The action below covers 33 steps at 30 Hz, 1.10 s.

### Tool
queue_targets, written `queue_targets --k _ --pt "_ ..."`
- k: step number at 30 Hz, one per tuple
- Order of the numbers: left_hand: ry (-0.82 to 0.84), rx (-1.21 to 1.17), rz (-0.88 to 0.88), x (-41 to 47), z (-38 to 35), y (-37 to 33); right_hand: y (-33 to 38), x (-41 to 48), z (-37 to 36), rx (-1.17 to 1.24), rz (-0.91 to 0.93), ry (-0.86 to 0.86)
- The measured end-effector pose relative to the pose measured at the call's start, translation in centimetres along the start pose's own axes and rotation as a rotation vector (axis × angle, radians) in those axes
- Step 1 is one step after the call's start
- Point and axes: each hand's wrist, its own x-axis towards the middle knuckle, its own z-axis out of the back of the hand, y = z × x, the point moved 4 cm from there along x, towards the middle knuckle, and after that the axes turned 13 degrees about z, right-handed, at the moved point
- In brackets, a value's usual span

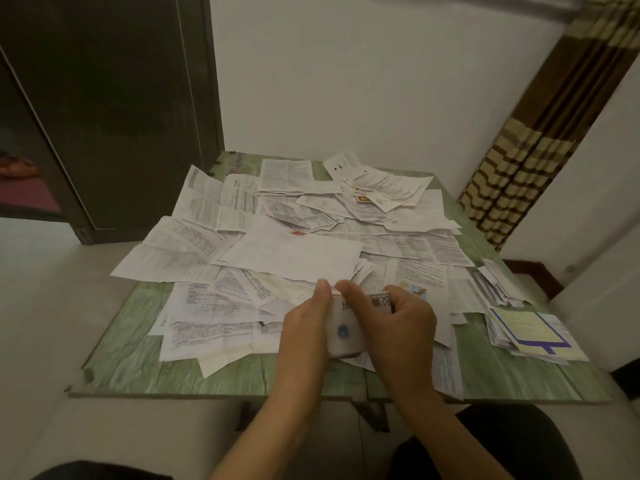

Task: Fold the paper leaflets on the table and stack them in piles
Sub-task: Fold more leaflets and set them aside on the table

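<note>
Here the left hand and the right hand are together above the near part of the desk, which has a green surface with a wood-like pattern. Both hands grasp the same folded leaflet, a small white packet with a blue round mark on its face and dark printed characters at its upper edge. The left hand grips its left side, with the fingers curled along the edge. The right hand grips its right side, with the fingers bent over the top. The folded leaflet is between the two hands, above the papers near the front middle of the desk. I cannot tell whether it touches the papers under it.

Behind the hands, the loose leaflets cover most of the desk in an untidy heap. They are open sheets with small print, lying one over another, and some hang over the left edge.

At the right front corner lies a pile of leaflets; its top sheet is pale yellow with a blue-violet line. Just behind it, along the right edge, lies a second pile of white papers.

A dark door stands behind on the left, a white wall in the middle, and a brown patterned curtain hangs on the right.
</note>
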Motion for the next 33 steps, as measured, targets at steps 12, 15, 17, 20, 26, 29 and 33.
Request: queue_targets --k 12,15,17,20,26,29,33 --pt "-0.381 0.208 -0.494 -2.9 -5.1 0.8 -1.2 -0.8 4.6 0.391 -0.309 -0.003" --pt "-0.266 0.112 -0.352 -3.2 -6.8 1.6 -2.5 -1.3 5.6 0.673 -0.478 0.001" --pt "-0.17 0.041 -0.178 -3.0 -8.2 2.6 -3.1 -1.7 6.9 0.796 -0.544 0.021" --pt "-0.104 0.014 -0.087 -3.0 -9.8 3.4 -3.4 -2.1 8.5 0.937 -0.58 0.105" --pt "-0.224 0.16 -0.338 -3.6 -11.5 3.4 -4.8 -3.7 10.8 0.813 -0.581 0.005" --pt "-0.215 0.254 -0.388 -3.3 -12.1 4.2 -5.8 -4.4 12.7 0.528 -0.465 -0.058" --pt "-0.091 0.42 -0.312 -1.7 -13.6 6.2 -7.4 -4.2 15.3 0.169 -0.223 -0.086"
